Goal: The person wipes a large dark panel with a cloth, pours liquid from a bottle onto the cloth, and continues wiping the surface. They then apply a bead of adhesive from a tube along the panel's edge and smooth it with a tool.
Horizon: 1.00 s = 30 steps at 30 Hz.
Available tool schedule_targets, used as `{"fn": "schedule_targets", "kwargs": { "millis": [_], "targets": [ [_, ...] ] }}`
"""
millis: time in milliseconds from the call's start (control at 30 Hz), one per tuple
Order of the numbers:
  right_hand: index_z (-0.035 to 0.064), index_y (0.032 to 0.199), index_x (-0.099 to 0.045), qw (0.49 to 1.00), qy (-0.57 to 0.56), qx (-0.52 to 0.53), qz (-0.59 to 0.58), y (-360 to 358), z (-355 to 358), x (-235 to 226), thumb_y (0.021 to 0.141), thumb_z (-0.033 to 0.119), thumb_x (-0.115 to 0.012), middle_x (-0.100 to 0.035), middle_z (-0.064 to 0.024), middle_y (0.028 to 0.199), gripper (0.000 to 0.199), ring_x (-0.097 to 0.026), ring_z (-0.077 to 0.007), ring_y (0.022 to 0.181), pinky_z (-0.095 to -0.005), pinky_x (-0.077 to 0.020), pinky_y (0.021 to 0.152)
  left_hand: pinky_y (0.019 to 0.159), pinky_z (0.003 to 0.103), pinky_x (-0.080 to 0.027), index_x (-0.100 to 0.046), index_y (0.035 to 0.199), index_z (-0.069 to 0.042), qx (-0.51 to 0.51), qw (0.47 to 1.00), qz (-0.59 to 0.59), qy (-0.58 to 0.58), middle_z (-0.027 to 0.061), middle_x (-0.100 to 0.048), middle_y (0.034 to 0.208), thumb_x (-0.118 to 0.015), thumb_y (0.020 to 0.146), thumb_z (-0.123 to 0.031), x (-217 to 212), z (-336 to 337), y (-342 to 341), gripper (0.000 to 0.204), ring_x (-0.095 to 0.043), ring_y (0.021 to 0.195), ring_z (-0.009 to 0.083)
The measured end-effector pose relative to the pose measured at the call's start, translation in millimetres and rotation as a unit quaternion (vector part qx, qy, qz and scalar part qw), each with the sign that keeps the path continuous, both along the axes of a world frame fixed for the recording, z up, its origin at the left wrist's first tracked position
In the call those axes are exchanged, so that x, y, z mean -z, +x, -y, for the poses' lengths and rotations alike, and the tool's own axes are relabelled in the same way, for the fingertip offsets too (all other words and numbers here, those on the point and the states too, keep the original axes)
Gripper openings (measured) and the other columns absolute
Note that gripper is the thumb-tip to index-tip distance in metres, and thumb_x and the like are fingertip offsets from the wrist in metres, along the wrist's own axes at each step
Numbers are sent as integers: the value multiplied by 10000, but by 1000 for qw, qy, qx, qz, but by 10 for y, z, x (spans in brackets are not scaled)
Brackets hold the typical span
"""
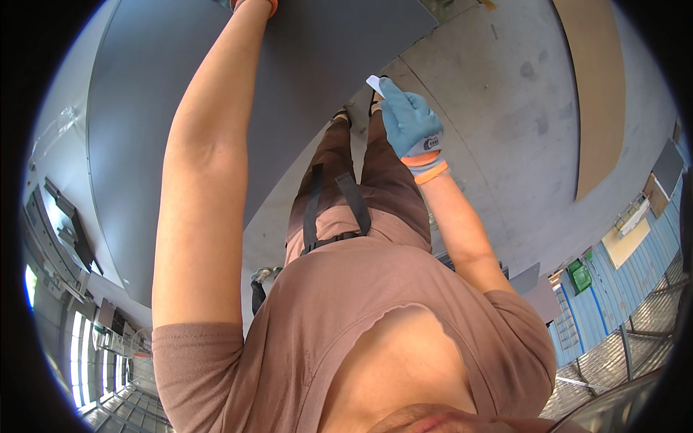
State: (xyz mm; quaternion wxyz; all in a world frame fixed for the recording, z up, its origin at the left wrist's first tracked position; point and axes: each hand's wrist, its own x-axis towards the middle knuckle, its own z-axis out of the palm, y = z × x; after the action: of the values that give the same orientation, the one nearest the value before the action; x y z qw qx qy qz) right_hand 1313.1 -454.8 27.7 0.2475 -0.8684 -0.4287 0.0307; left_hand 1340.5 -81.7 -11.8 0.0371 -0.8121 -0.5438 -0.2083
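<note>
A large flat dark-grey panel [317, 65] fills the upper left and middle, its near edge running slantwise past my legs. My left arm stretches over it, and my left hand [223, 3], in a blue glove with an orange cuff, is cut off by the top edge, so its fingers hardly show. Beside the panel's right-hand edge, my right hand [410, 115] in a matching blue glove is closed round a small flat white piece [374, 84]. Its exact kind is too small to make out. One finger lies stretched along it.
On the right, a long brown board [598, 94] lies on the grey concrete floor [498, 94]. A green container [580, 276] is by the blue corrugated wall [613, 296]. Dark metal pieces [72, 227] are at the far left. My legs stand by the panel's edge.
</note>
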Motion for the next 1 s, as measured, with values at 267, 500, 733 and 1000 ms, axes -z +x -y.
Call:
{"fn": "schedule_targets", "kwargs": {
  "millis": [267, 500, 733, 1000],
  "targets": [
    [213, 1297, -728, 999, -25, 24, -4, 43, 58, 28, 884, 165, -757, -689, -87, 906, 417, -677, -278, 689, -388, -557, 601, 1184, 495, -322, -653, 1296, -85, -1, 1000, -1, -24, 182, -576, 1454, -504, 1000, -442, -17, -26, -107, 487, -478, 1396, 371],
    [218, 1304, -728, 999, 8, 20, 32, 114, -2, 51, 882, 184, -776, -694, -95, 897, 426, -686, -273, 689, -390, -567, 605, 1180, 499, -328, -650, 1297, -95, 4, 1000, 2, -1, 176, -579, 1450, -501, 1002, -442, 62, 5, -308, 480, -481, 1393, 371],
    [240, 1295, -730, 999, -22, 16, 34, 128, 6, 58, 880, 207, -777, -694, -97, 913, 420, -692, -294, 696, -409, -571, 616, 1168, 496, -340, -658, 1259, -96, 1, 1000, -4, -7, 170, -588, 1424, -505, 998, -440, 1, 77, -338, 458, -492, 1377, 363],
    [231, 1279, -737, 998, -38, 29, 29, 133, 45, 70, 876, 192, -772, -698, -90, 915, 406, -687, -285, 709, -408, -571, 634, 1153, 496, -353, -664, 1228, -96, 7, 1000, 9, 24, 161, -602, 1392, -517, 991, -430, 67, -32, -328, 434, -505, 1351, 364]
  ]
}}
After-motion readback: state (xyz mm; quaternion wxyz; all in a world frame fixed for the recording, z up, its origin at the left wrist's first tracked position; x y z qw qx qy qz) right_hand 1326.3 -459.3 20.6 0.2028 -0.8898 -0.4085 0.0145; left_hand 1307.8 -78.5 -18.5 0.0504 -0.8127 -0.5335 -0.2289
